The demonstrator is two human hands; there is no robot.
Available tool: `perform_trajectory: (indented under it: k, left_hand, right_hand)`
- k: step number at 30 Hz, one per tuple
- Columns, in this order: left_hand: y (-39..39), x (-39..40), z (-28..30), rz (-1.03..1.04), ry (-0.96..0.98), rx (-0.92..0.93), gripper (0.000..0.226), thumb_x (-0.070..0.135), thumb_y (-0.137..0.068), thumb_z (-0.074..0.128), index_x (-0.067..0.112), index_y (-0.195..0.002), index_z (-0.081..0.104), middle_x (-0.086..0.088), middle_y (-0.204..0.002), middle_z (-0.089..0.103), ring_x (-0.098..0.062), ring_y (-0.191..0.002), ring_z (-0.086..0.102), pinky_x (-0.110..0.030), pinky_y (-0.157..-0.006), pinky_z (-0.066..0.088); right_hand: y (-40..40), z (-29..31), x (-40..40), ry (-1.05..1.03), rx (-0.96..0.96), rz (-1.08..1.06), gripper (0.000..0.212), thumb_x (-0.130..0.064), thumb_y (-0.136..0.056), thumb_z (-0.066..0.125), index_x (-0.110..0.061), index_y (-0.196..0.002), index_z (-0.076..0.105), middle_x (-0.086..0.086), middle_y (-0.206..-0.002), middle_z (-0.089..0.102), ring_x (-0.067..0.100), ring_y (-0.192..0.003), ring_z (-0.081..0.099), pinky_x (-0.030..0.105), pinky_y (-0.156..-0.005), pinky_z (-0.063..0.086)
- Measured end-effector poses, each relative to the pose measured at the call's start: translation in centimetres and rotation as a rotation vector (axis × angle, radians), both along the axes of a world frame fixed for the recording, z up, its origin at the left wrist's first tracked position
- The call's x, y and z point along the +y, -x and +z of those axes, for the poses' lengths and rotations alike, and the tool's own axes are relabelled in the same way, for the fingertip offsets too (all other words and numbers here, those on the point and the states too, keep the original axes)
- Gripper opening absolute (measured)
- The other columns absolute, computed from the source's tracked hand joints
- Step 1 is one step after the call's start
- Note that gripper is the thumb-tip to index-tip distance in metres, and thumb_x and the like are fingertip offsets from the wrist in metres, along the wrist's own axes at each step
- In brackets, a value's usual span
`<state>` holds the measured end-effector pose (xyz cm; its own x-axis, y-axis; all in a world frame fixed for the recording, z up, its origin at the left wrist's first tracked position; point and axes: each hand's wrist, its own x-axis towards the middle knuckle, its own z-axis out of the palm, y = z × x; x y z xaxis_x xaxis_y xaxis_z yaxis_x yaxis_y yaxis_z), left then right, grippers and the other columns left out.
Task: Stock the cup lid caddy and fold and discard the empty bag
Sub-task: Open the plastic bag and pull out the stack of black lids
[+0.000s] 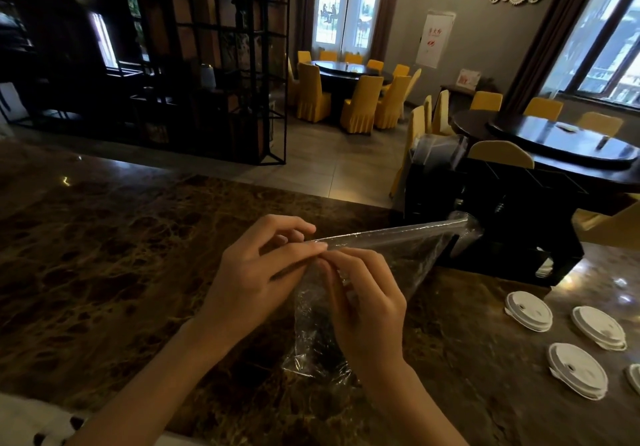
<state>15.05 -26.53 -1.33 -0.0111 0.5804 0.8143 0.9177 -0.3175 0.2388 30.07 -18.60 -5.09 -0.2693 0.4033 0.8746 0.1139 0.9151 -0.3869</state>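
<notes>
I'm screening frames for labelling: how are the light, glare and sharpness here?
Head view: dim interior, with the windows blown out; small glare spots on the marble counter; the clear plastic bag glints between the left hand and right hand; the white cup lids are slightly motion-blurred; wide-angle bending shows at the edges.

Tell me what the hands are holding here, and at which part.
Both the left hand and right hand pinch the clear plastic bag at one folded corner.
</notes>
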Motion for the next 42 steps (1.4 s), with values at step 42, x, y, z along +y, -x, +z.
perform_trajectory:
  k: [42]
  left_hand:
    - [1.6,0.0,-0.3,0.007,-0.087,0.316,0.018,0.011,-0.090,0.070,0.006,-0.105,0.079,-0.006,-0.105,0.077,-0.022,-0.109,0.057,-0.034,-0.083,0.057]
  right_hand:
    - [0.2,-0.6,3.8,-0.248,0.023,-0.275,0.017,-0.020,-0.096,0.071,-0.007,-0.090,0.080,0.006,-0.088,0.075,0.016,-0.075,0.067,0.026,-0.058,0.054]
